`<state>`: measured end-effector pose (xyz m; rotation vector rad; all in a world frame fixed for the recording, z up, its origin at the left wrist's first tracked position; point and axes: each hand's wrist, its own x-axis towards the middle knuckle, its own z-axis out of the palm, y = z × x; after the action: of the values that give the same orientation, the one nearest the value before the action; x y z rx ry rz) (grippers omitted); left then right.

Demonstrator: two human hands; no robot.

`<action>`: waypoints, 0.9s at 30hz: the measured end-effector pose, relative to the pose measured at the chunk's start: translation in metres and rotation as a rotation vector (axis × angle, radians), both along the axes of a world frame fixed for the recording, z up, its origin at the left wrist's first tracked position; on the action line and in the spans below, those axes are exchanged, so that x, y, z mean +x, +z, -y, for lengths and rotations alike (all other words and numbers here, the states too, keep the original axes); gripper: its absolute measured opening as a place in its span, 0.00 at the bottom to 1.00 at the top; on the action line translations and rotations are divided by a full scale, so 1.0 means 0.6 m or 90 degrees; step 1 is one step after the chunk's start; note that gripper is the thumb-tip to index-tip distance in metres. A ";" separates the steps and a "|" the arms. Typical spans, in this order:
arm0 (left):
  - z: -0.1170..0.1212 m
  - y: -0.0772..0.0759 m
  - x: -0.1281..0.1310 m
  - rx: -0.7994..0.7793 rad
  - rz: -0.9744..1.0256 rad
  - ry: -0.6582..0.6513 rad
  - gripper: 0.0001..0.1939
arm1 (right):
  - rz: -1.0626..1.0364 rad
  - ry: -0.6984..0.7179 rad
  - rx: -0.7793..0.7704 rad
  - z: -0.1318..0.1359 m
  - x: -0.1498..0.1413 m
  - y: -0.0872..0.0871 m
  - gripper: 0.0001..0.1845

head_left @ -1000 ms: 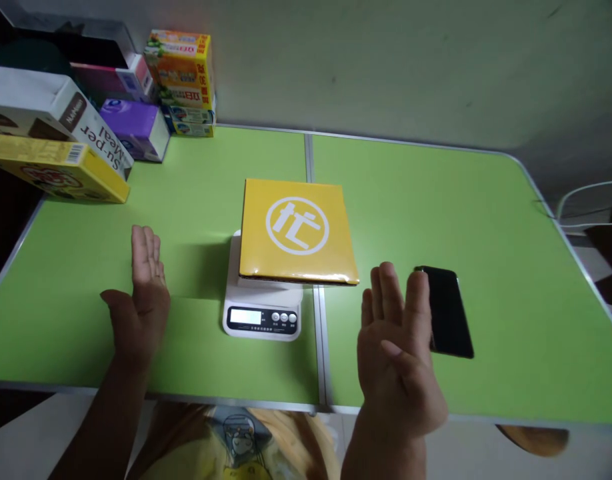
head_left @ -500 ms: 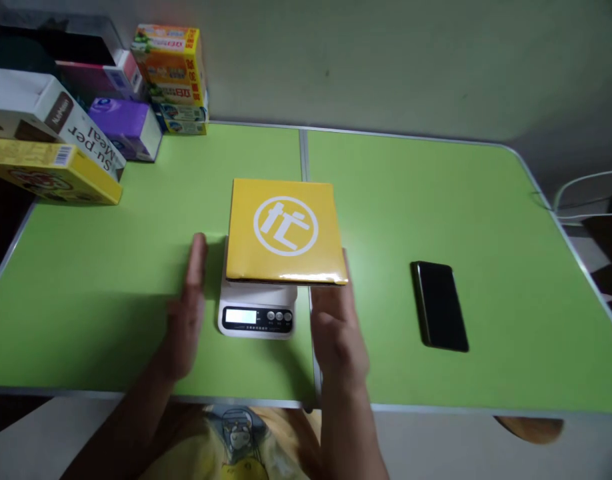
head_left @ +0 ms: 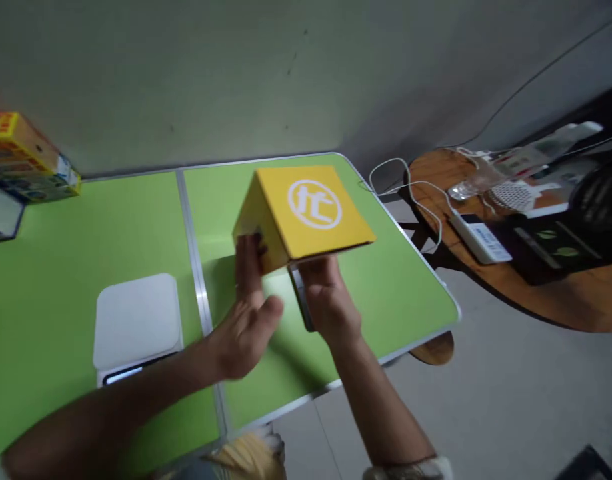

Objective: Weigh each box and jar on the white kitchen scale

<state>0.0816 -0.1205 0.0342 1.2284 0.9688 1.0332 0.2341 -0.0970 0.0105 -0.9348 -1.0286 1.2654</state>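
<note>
A yellow cardboard box with a white round logo on top is held above the right half of the green table. My left hand presses its fingers against the box's left side, thumb apart. My right hand grips it from the right and front; the fingertips are hidden behind the box. The white kitchen scale stands on the left with its plate bare, its display partly covered by my left forearm. Part of a dark phone shows on the table below the box.
Boxes stand at the table's far left edge. To the right, a round wooden table carries a white power strip, cables, a clear bottle and a dark box. A wall runs along the back.
Both hands have closed on the yellow box, lifted it off the scale and carried it right across the seam, over the phone. The view has turned right.
</note>
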 end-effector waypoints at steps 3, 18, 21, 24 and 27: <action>-0.118 -0.006 0.125 0.061 -0.100 -0.050 0.42 | -0.008 -0.075 0.012 -0.096 0.100 -0.007 0.25; -0.557 -0.148 0.390 0.078 -0.207 0.061 0.58 | -0.065 -0.120 0.055 -0.555 0.305 -0.114 0.13; -0.595 -0.164 0.385 0.113 -0.233 0.077 0.59 | -0.069 -0.112 0.059 -0.597 0.305 -0.133 0.13; -0.616 -0.172 0.382 0.135 -0.268 0.075 0.60 | -0.056 -0.127 0.059 -0.627 0.309 -0.148 0.12; -0.623 -0.177 0.386 0.146 -0.267 0.086 0.60 | -0.055 -0.141 0.077 -0.647 0.312 -0.164 0.12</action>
<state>0.3129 0.2532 -0.0718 1.6297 1.2944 1.0326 0.4215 0.2910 -0.0882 -0.8680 -0.8964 1.0392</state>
